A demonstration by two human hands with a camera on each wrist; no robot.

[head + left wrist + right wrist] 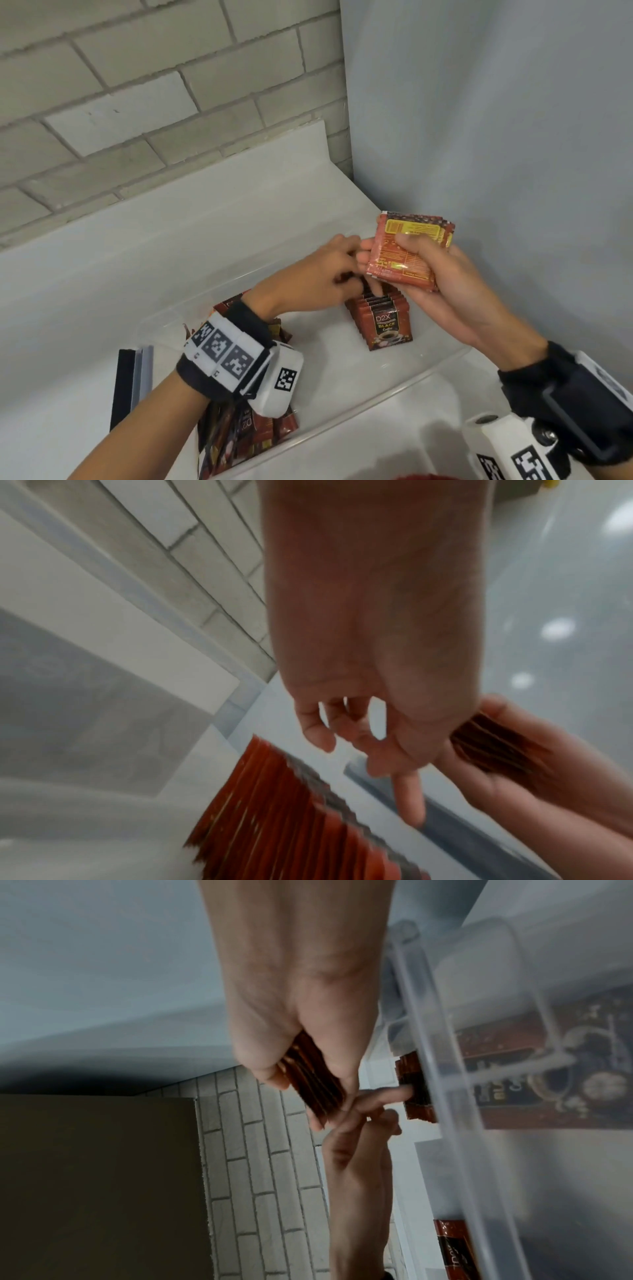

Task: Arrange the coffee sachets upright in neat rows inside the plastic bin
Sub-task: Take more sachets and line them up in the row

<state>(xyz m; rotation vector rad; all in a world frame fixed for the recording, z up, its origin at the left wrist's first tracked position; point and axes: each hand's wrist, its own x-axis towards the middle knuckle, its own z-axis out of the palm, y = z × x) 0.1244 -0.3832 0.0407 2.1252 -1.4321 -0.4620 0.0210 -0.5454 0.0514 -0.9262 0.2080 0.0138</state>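
Observation:
A clear plastic bin (376,401) stands on a white counter. Inside it, at the right, is a row of red-brown coffee sachets (383,315) standing upright, also visible in the wrist views (291,804) (414,1085). My left hand (356,284) reaches over the row with nothing in it, and one straight finger (394,1092) touches the row's top edges. Just to the right and above the row, my right hand (383,250) grips a stack of sachets (418,233) between thumb and fingers, back sides up. The same stack (315,1085) shows edge-on in the right wrist view.
Loose sachets (260,435) lie heaped in the bin's left part, partly under my left wrist. A flat black and grey object (132,387) lies left of the bin. A brick wall rises behind the counter, and a plain grey wall stands close on the right.

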